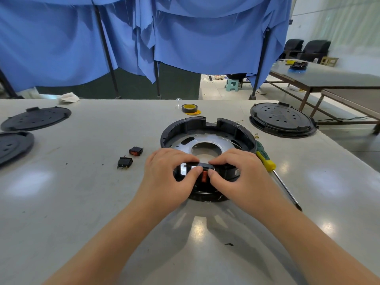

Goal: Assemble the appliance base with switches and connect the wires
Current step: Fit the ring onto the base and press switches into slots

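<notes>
Appliance base (207,138) at mid-desk (82,202), its near wall gripped by left hand (170,171) and right hand (238,171), thumbs pressing an orange rocker switch (204,176) into its slot; judged next: seat it flush, then fit the two loose switches (131,157).

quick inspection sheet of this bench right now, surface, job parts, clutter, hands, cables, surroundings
surface: grey table, glossy with light reflections and a few dark specks.
job's things: round black appliance base with metal plate inside; orange rocker switch at its near wall; two loose switches lying left of the base.
clutter: black round covers, yellow tape roll, green-yellow screwdriver, white rag.
grippers: left hand and right hand both on the base's near wall, thumbs beside the orange switch.
cables: thin wire with ring terminal behind the base.
surroundings: blue curtains on a frame, other tables, stool, dark chairs.
</notes>
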Motion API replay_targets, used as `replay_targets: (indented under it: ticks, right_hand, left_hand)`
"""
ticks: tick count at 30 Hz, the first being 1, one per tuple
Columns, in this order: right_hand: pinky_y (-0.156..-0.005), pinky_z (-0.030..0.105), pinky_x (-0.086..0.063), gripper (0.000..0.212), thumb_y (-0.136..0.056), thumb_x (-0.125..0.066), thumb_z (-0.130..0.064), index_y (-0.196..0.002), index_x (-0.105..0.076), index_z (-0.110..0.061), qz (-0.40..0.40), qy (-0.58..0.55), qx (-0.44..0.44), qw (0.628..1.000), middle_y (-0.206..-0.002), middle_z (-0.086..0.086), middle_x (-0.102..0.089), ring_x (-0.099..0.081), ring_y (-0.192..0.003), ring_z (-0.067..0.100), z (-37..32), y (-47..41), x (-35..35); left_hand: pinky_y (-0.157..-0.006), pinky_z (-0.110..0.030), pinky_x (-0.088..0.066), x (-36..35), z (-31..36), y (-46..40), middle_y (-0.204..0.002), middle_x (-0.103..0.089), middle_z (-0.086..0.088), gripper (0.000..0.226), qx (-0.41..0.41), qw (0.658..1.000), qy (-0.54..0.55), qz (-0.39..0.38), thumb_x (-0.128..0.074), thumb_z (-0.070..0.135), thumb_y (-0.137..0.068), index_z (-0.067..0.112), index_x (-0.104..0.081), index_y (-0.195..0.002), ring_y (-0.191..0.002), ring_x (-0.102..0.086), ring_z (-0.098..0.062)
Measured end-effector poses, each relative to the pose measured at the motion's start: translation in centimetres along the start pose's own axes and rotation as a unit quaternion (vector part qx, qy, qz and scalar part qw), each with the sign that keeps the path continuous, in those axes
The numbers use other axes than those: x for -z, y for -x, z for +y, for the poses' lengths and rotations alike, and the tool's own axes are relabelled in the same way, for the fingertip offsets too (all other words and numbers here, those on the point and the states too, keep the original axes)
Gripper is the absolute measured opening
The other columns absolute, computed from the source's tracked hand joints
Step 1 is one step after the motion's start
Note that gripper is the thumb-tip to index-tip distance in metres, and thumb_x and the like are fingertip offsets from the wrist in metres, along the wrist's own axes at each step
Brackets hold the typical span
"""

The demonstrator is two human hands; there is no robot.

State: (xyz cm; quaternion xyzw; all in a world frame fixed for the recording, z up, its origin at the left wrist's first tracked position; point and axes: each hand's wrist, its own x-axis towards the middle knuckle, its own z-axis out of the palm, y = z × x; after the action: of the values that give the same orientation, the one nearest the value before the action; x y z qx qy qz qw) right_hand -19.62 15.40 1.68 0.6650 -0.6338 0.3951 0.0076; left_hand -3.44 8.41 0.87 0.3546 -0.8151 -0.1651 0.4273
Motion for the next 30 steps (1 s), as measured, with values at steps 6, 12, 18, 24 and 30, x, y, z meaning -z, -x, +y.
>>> replay_targets:
  ticks: [6, 12, 18, 24, 30]
  right_hand:
    - [-0.098, 0.024, -0.033, 0.024, -0.079, -0.071, -0.029, -0.103, -0.069, -0.026, -0.044, 0.034, 0.026, 0.998, -0.097, -0.017, -0.063, -0.053, -0.096, -0.002, 0.48, 0.07, 0.51]
    - [-0.098, 0.023, -0.029, 0.038, -0.076, -0.066, -0.037, -0.113, -0.065, -0.027, -0.058, 0.070, 0.019, 0.996, -0.100, -0.017, -0.061, -0.052, -0.098, 0.004, 0.24, 0.37, 0.20]
    - [-0.092, 0.020, -0.029, 0.037, -0.071, -0.060, -0.038, -0.106, -0.066, -0.026, -0.030, 0.079, 0.002, 0.996, -0.094, -0.016, -0.063, -0.056, -0.092, 0.007, -0.07, 0.35, -0.30]
    - [-0.095, 0.020, -0.030, 0.036, -0.077, -0.054, -0.044, -0.108, -0.065, -0.029, -0.030, 0.068, 0.008, 0.997, -0.095, -0.019, -0.061, -0.054, -0.094, 0.004, 0.16, 0.29, -0.28]
    - [-0.094, 0.020, -0.035, 0.032, -0.081, -0.052, -0.048, -0.106, -0.063, -0.032, -0.015, 0.044, -0.009, 0.999, -0.095, -0.022, -0.061, -0.054, -0.097, 0.003, 0.27, 0.18, -0.43]
  left_hand:
    - [-0.099, -0.041, -0.039, 0.29, -0.37, 0.42, -0.102, -0.066, 0.010, 0.031, -0.046, 0.997, -0.044, -0.048, -0.068, 0.030, -0.074, 0.019, -0.071, -0.103, -0.104, -0.057, -0.013]
    - [-0.098, -0.039, -0.040, 0.33, -0.57, 0.52, -0.105, -0.064, 0.010, 0.035, -0.039, 0.997, -0.024, -0.055, -0.069, 0.028, -0.070, 0.018, -0.069, -0.104, -0.108, -0.055, -0.012]
    - [-0.094, -0.043, -0.041, -0.17, -0.41, 0.44, -0.095, -0.065, 0.009, 0.031, -0.028, 0.998, -0.035, -0.033, -0.079, 0.013, -0.070, 0.019, -0.069, -0.098, -0.100, -0.057, -0.015]
    - [-0.095, -0.039, -0.040, 0.14, -0.52, 0.38, -0.095, -0.066, 0.011, 0.027, -0.045, 0.998, -0.040, -0.034, -0.068, 0.029, -0.073, 0.020, -0.071, -0.098, -0.098, -0.057, -0.012]
    - [-0.097, -0.038, -0.039, -0.07, -0.59, 0.34, -0.091, -0.066, 0.015, 0.024, -0.031, 0.999, -0.033, -0.007, -0.063, 0.041, -0.081, 0.024, -0.074, -0.094, -0.096, -0.055, -0.006]
